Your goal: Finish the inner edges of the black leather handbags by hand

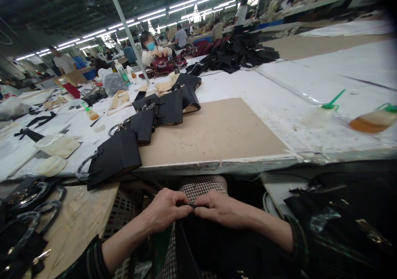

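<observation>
A black handbag [214,242] lies over my lap, its lower part dark and partly cut off by the frame. My left hand [169,206] pinches its top edge between thumb and fingers. Close beside it, my right hand [214,206] pinches the same edge, the two thumbs nearly meeting. Checked cloth [206,186] covers my lap beneath. Beyond, several finished-looking black handbags [114,157] stand in a leaning row along the table.
Brown board [211,130] covers part of the white table [279,93]. Two glue bottles with green nozzles, one clear [318,115] and one amber [372,120], are at right. More black bags [350,217] lie right and left. A masked person [155,53] sits across, near maroon bags [164,66].
</observation>
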Demonstrator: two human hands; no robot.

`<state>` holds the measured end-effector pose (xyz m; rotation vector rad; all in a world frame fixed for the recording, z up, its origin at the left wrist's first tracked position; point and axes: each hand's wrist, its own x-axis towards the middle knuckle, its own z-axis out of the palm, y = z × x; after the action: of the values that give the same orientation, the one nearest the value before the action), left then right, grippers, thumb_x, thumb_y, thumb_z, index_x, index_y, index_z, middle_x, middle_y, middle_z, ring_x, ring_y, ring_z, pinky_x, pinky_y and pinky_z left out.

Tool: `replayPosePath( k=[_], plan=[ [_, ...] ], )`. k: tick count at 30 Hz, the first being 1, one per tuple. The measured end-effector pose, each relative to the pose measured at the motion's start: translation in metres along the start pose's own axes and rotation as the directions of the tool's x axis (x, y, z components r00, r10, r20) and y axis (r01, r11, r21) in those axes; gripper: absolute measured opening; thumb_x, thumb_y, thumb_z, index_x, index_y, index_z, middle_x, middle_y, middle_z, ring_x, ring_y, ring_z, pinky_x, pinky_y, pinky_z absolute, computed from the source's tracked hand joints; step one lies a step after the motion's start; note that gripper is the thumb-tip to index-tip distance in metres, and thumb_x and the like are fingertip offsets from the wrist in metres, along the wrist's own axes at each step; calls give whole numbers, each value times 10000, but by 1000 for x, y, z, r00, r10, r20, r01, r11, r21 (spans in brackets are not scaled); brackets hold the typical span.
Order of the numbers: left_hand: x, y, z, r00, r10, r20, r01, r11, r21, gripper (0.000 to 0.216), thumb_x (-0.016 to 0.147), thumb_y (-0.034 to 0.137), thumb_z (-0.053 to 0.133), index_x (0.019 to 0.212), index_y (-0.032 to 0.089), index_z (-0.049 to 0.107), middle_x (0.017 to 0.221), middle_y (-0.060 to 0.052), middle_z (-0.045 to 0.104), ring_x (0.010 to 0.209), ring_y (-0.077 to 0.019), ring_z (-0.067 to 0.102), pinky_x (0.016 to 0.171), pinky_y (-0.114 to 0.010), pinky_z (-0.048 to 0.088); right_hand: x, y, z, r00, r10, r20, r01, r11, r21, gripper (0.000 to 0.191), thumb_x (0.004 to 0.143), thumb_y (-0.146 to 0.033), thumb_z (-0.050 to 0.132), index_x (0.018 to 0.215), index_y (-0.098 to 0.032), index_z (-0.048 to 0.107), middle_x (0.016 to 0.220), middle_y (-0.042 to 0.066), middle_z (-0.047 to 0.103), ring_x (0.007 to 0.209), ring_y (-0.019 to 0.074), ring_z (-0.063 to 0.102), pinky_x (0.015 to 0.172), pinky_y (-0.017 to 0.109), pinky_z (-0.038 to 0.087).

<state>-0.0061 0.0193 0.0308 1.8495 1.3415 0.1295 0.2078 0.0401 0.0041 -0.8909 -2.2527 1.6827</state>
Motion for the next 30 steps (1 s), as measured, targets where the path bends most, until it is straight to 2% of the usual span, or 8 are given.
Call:
replayPosePath(
  k=[4,7,17,26,28,30],
  plan=[
    [6,5,-8,995,90,37,-95,982,163,245,853,294,573,1009,253,757,845,3,743,749,-161,637,670,-219,414,2,-1,-2,1000,-22,-4,22,996,-92,230,915,-277,511,791,-155,662,650,-33,518,594,114,442,538,221,301],
    [9,12,-11,985,149,87,-167,944,285,266,866,277,556,1044,284,754,947,-24,765,865,-200,667,741,-239,430,3,1,-2,1000,-8,0,8,997,-75,218,907,-275,524,856,-159,701,686,-20,580,621,128,467,561,217,329],
    [7,28,-7,976,180,125,-219,820,529,222,867,238,518,802,224,730,812,-51,748,760,-204,654,637,-266,367,-1,7,1,1000,2,-29,-5,996,-89,217,884,-290,559,858,-154,726,658,-33,570,598,125,450,560,222,330],
    [5,21,14,980,199,-20,-152,803,576,222,832,241,509,723,179,692,744,-59,711,678,-192,622,602,-278,324,-3,9,8,998,-32,-58,27,995,-94,198,870,-262,555,814,-150,708,665,-27,581,611,130,464,581,225,346],
    [7,18,13,983,178,-40,-129,836,533,219,818,240,516,738,179,711,739,-51,704,675,-184,609,610,-273,334,-4,8,8,997,-38,-62,33,996,-78,176,863,-245,556,792,-148,685,662,-33,554,623,127,464,572,221,334],
    [7,15,6,990,141,-7,-126,906,405,228,827,265,524,798,195,739,715,-21,687,658,-159,589,604,-252,341,-5,5,8,998,-17,-59,14,998,-61,171,856,-243,561,746,-149,651,627,-47,497,597,114,431,540,216,305]
  ],
)
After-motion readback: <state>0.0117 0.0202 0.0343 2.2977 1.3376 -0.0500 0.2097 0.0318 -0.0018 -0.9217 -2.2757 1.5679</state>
